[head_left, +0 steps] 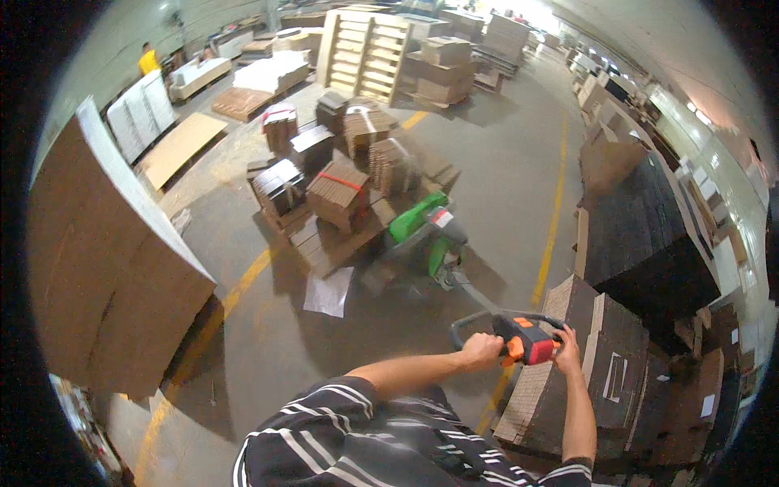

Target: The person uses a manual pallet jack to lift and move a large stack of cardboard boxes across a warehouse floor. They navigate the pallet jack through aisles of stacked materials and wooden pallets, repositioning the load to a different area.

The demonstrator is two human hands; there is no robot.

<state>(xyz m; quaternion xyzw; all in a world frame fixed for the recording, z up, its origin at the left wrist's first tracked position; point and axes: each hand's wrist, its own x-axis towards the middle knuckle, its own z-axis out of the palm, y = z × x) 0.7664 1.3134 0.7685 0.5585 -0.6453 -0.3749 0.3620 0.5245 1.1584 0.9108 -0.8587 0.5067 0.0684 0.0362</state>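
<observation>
My left hand [483,349] is closed round the left side of the control handle [531,333] of a powered pallet truck. At the handle's right side, my right hand [568,354] grips it beside the red and orange controls. A grey tiller bar runs from the handle to the green pallet truck body [418,217], which stands against a wooden pallet [324,243]. On the pallet sit several bundles of brown boards, among them a bundle tied with a red strap [337,191] and a dark bundle with a white top [278,178]. The truck's forks are hidden.
A tall board stack [114,276] rises on the left. Dark board stacks [641,235] and a nearer stack [560,357] line the right. A paper sheet [328,292] lies on the floor by the pallet. Beyond stand an upright pallet [363,53] and a person in yellow [148,60].
</observation>
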